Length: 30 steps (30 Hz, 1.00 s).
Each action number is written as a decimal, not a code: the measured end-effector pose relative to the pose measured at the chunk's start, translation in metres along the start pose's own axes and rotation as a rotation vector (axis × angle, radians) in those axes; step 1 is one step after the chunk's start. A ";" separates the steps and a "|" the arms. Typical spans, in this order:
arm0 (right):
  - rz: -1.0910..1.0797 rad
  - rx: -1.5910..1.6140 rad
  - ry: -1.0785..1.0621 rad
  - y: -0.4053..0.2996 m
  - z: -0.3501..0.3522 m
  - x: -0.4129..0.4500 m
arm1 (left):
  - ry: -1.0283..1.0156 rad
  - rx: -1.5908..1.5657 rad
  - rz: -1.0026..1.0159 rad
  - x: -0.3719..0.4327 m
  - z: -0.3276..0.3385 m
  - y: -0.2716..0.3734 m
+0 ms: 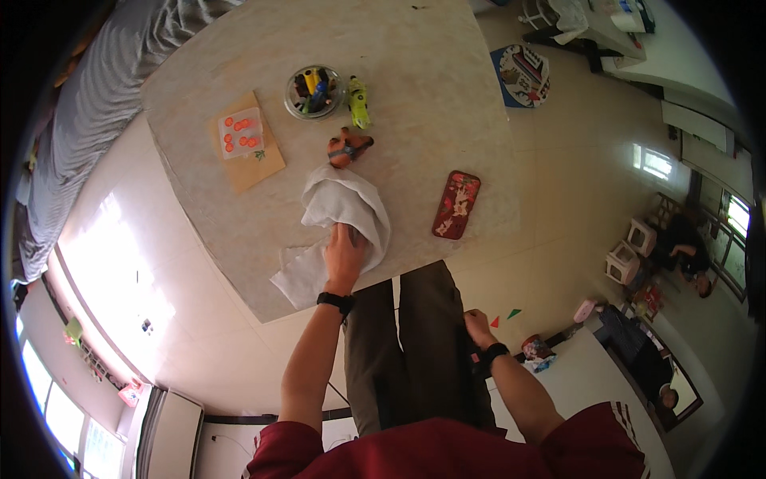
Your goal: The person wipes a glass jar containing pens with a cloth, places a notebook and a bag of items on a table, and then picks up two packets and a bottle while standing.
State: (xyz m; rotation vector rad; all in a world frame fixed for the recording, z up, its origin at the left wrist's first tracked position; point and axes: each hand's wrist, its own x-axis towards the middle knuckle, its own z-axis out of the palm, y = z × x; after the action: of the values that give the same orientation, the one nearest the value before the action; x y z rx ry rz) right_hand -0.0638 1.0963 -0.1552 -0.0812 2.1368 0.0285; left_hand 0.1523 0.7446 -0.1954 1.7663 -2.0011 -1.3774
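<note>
My left hand (345,254) is on a crumpled white cloth (344,194) near the front edge of the table. Its fingers curl into a fold of the cloth, so the tips are partly hidden. My right hand (477,328) hangs beside my thigh, off the table, with curled fingers and nothing visible in it. Just beyond the cloth lies a brown toy animal figure (347,149) with a grey band. Behind that are a yellow-green toy car (358,103) and a round clear container (289,105) holding several pens or markers.
A phone-shaped item in a red floral case (456,205) lies on the table (419,108) at right. Left are a brown paper sheet (263,170) and a translucent case with orange-red spots (240,135). White stools (623,263) and a seated person (685,248) are far right.
</note>
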 end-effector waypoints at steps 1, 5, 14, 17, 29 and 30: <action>-0.030 -0.007 0.031 -0.011 0.011 -0.007 | 0.034 0.116 -0.038 -0.005 -0.001 -0.011; -0.381 -0.081 0.117 -0.051 -0.020 0.008 | 0.088 0.140 -0.110 -0.011 0.003 -0.011; -0.597 0.403 -0.023 -0.155 -0.106 0.063 | 0.191 0.226 -0.386 -0.057 0.052 0.010; -0.557 0.348 -0.184 -0.138 -0.111 0.070 | 0.283 0.046 -0.459 -0.062 0.074 0.023; -0.566 0.276 -0.385 -0.041 -0.256 0.141 | 0.338 -0.782 -0.263 0.051 0.156 0.244; -0.612 0.224 -0.348 -0.055 -0.267 0.146 | 0.318 -0.603 -0.196 0.046 0.169 0.247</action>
State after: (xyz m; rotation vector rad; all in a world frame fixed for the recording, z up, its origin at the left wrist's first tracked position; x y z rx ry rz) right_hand -0.3629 1.0209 -0.1340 -0.5518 1.6812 -0.5161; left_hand -0.1448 0.7692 -0.1426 1.7673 -1.1194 -1.4363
